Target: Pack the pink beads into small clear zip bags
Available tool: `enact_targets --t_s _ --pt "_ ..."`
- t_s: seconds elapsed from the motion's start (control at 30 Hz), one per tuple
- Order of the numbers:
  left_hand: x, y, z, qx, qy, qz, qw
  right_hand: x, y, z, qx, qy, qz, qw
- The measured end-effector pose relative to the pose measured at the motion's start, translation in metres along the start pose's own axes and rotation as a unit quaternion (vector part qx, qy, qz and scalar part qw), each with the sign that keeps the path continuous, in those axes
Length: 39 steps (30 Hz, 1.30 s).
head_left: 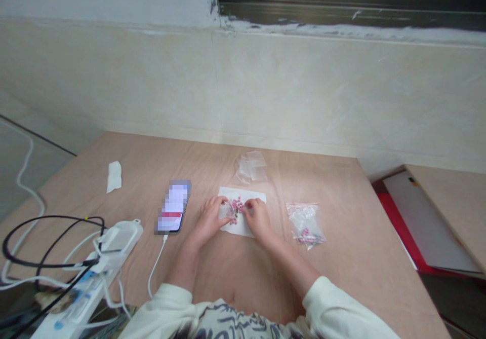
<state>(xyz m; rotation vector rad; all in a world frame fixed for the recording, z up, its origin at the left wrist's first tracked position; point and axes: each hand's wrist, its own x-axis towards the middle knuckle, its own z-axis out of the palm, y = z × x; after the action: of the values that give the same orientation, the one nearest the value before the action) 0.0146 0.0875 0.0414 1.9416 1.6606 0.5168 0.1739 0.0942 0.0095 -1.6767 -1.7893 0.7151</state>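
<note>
Several small pink pieces (pixel 237 204) lie in a cluster on a white paper sheet (pixel 243 228) at the middle of the table. My left hand (pixel 208 221) is at the sheet's left side, its thumb and fingers closed on a small clear bag (pixel 225 210) beside the pieces. From the right, my right hand (pixel 258 218) reaches over the sheet with its fingertips pinched at the cluster's edge; what they hold is too small to make out. To the right lies a clear zip bag (pixel 306 223) with more pink pieces inside.
Empty clear bags (pixel 251 166) lie behind the sheet. A phone (pixel 173 207) on a white cable is at the left, with a scrap of white paper (pixel 114 177) farther back. A power strip (pixel 110 258) with tangled cables stands front left. The wall borders the table (pixel 341 197).
</note>
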Motion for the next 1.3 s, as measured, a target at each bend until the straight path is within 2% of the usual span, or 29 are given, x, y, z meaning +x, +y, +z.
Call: enact_targets --t_s 0.1,0.27,0.4,0.53,0.67,0.83,0.93,1.1,1.2,1.3 --pt "-0.001 -0.001 0.000 0.002 -0.001 0.000 1.000 0.001 0.004 0.002 -0.029 -0.023 -0.012 0.999" --pt "0.000 -0.001 0.004 0.004 -0.004 0.004 1.000 0.001 0.000 0.000 -0.044 -0.028 -0.025 0.998" --pt "0.002 0.000 0.007 0.010 -0.007 -0.002 1.000 0.001 -0.007 -0.004 0.015 -0.018 -0.026 0.999" --pt "0.003 0.002 0.007 0.001 -0.009 0.000 1.000 -0.002 -0.013 -0.005 0.080 -0.031 -0.059 0.995" --pt "0.001 0.004 0.001 -0.003 -0.008 -0.010 1.000 -0.008 -0.010 -0.002 0.028 -0.004 -0.017 0.999" --pt "0.000 0.003 -0.003 0.004 -0.009 -0.006 1.000 -0.013 -0.011 0.004 -0.056 -0.025 -0.005 0.998" --pt "-0.001 0.002 -0.003 0.003 -0.008 -0.006 1.000 -0.013 -0.013 0.004 -0.069 -0.029 0.003 0.997" --pt "-0.001 0.001 0.000 0.004 -0.012 -0.008 1.000 -0.009 -0.013 0.000 0.017 -0.003 0.000 1.000" --pt "0.000 0.000 0.005 0.001 -0.012 0.002 1.000 -0.006 -0.018 -0.002 0.087 -0.010 -0.039 0.995" --pt "0.000 0.000 0.005 -0.008 -0.005 0.006 1.000 -0.006 -0.018 -0.002 0.091 -0.005 -0.034 0.995"
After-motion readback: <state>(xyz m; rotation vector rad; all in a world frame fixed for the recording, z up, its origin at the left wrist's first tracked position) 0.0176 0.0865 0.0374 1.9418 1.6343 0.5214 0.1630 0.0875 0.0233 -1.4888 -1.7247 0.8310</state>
